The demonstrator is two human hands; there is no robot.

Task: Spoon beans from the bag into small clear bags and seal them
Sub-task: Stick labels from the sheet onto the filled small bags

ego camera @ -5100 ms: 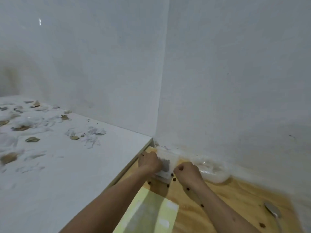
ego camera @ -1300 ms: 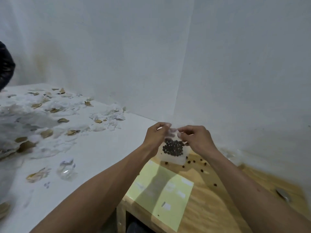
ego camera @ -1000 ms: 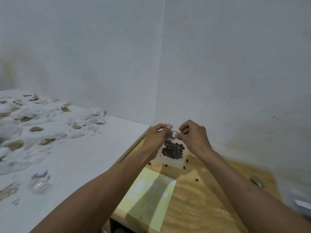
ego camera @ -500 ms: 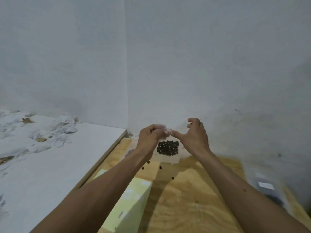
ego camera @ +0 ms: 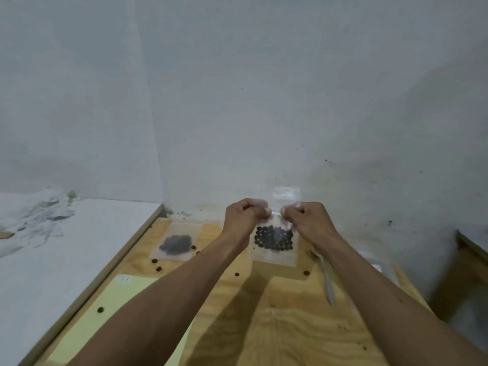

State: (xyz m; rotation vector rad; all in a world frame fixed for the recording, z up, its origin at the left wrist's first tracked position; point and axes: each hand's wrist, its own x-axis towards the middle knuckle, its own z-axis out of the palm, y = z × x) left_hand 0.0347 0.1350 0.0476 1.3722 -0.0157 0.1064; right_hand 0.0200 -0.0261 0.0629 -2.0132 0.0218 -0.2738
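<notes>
I hold a small clear bag (ego camera: 274,253) with dark beans in its lower half upright above the wooden table (ego camera: 277,320). My left hand (ego camera: 244,216) pinches the bag's top edge at the left, and my right hand (ego camera: 307,220) pinches it at the right. A second small clear bag (ego camera: 175,244) with dark beans lies flat on the wood to the left. A spoon (ego camera: 327,280) lies on the table under my right forearm. The large bean bag is not in view.
Several loose beans (ego camera: 158,268) are scattered on the wood. A yellow sheet (ego camera: 105,320) lies at the near left. A white counter (ego camera: 52,260) with crumpled plastic (ego camera: 37,215) adjoins on the left. White walls stand close behind. Another wooden edge (ego camera: 472,247) shows at far right.
The view has swung right, bringing the second filled bag and the spoon into sight. Both hands still hold the bag by its top edge, with fingers now clenched tighter on it.
</notes>
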